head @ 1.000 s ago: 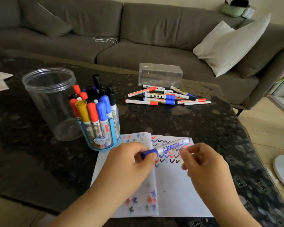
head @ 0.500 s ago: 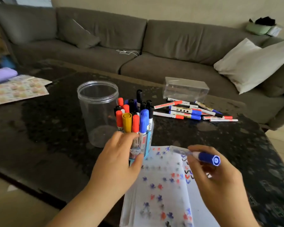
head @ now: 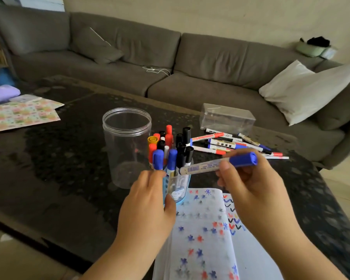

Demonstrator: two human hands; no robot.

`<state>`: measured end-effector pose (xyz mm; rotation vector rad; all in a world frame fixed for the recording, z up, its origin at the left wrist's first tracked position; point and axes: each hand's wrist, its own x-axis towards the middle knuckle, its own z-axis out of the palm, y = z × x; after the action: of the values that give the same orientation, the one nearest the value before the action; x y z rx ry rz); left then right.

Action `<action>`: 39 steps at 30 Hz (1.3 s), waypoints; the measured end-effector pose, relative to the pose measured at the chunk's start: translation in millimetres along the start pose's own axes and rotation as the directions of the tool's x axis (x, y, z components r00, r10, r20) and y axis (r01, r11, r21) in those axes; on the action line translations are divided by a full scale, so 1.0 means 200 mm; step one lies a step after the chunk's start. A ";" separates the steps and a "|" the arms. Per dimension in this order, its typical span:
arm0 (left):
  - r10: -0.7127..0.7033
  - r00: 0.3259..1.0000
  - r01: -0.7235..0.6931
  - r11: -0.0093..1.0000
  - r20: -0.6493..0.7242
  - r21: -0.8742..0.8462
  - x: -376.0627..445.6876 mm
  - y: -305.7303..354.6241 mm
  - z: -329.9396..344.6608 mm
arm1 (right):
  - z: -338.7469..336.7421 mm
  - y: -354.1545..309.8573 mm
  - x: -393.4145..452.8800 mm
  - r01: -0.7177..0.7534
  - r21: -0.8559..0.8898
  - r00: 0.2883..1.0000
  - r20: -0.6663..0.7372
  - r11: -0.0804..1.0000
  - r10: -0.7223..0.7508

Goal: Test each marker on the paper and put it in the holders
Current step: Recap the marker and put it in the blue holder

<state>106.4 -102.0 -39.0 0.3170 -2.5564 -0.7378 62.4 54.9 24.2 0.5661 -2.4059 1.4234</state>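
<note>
My right hand (head: 255, 190) pinches a capped blue marker (head: 216, 163), held nearly level with its white tail over the blue holder (head: 179, 188). That holder is packed with several upright red, blue, black and yellow markers (head: 171, 150). My left hand (head: 148, 207) wraps around the holder's left side. An open notebook (head: 206, 237) with red and blue test marks lies under both hands. A loose pile of markers (head: 230, 144) lies on the table behind. A clear, empty round jar (head: 126, 146) stands left of the holder.
A clear rectangular box (head: 226, 118) sits behind the loose markers. Patterned paper (head: 18, 114) and a purple roll (head: 2, 93) lie at the table's far left. A grey sofa (head: 170, 63) with a white cushion (head: 309, 87) runs behind the dark table (head: 59, 178).
My right hand lifted the blue marker from over the notebook up to the top of the blue holder. My left hand stayed around the holder. The camera view shifted left.
</note>
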 end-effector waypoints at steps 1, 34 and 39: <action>-0.006 1.000 0.006 1.000 0.002 -0.011 0.00 0.00 0.00 | 0.02 -0.01 0.02 0.037 -0.041 0.999 0.040 0.998 -0.036; -0.170 0.985 0.165 0.943 0.009 -0.288 0.07 0.00 0.03 | 0.12 -0.10 0.25 0.420 -0.136 0.906 0.123 0.897 -0.406; -0.176 0.984 0.175 0.942 0.020 -0.286 0.07 0.00 0.03 | 0.21 -0.13 0.31 0.311 -0.249 0.936 0.245 0.917 -0.251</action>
<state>91.4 -103.6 -39.3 0.4526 -2.3925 -1.1568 17.1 -4.8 51.5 0.9837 -2.4964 0.9164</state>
